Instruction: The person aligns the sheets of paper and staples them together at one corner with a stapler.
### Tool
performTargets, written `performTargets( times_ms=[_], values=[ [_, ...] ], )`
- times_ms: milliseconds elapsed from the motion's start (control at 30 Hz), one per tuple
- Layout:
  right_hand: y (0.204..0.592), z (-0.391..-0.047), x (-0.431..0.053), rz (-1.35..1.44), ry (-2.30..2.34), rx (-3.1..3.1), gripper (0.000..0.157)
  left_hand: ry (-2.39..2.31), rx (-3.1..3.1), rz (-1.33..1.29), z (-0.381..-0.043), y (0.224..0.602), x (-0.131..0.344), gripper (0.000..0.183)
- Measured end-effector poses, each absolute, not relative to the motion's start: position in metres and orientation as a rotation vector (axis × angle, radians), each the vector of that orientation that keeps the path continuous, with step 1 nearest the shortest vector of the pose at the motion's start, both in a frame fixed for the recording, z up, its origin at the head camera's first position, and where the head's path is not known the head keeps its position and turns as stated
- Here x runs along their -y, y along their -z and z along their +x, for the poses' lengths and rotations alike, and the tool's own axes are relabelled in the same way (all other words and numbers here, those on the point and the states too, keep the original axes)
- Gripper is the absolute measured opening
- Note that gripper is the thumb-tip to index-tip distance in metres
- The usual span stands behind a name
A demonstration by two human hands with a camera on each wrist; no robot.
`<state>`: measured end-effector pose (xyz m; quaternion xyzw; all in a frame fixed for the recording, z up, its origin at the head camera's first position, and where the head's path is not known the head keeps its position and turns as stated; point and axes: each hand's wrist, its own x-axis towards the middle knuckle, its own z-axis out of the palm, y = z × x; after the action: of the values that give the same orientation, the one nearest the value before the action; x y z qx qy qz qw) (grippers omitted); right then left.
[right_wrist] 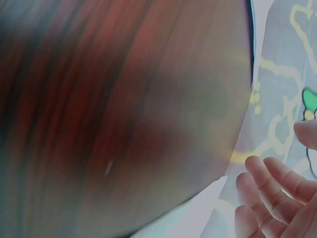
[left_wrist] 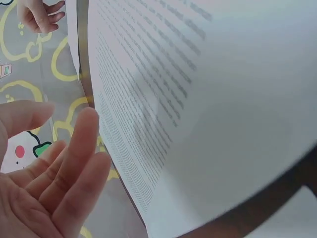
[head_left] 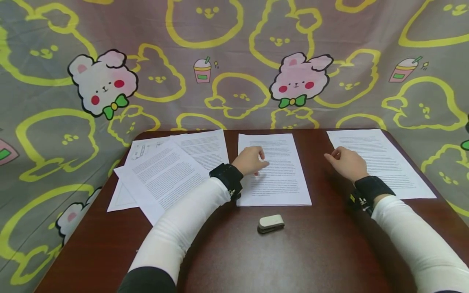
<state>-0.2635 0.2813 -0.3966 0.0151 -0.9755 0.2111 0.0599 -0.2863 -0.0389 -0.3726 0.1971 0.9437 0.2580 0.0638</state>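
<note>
My left hand [head_left: 250, 160] hovers over the left side of the middle printed sheet [head_left: 282, 175], its fingers loosely bent with nothing between them. In the left wrist view the thumb and fingers of that left hand [left_wrist: 54, 173] stand apart, and the printed sheet [left_wrist: 138, 119] fills much of the picture. Toward the right, my right hand [head_left: 348, 163] is at the left edge of the right-hand printed sheet [head_left: 392, 167]. Its relaxed fingers [right_wrist: 280, 193] are spread from the thumb and hold nothing. A small white-topped stapler [head_left: 270, 223] lies in front of the middle sheet.
Several overlapping printed sheets [head_left: 165, 175] lie at the left of the dark wooden table [head_left: 293, 260]. A patterned cloth [head_left: 234, 53] with yellow outlines and bunny heads hangs behind the table's far edge.
</note>
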Motion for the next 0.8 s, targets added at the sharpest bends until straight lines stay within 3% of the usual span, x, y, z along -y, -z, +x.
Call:
performTargets(
  times_ms=[567,800],
  values=[
    [0.401,-0.259,-0.334,-0.14,-0.559,2.949,0.055,-0.809,-2.996,0.712,-0.288,0.369,0.019,0.027],
    [0.405,-0.258,-0.367,-0.379,-0.574,2.978,0.063,-0.787,-2.982,0.687,-0.288,0.374,0.016,0.036]
  ],
)
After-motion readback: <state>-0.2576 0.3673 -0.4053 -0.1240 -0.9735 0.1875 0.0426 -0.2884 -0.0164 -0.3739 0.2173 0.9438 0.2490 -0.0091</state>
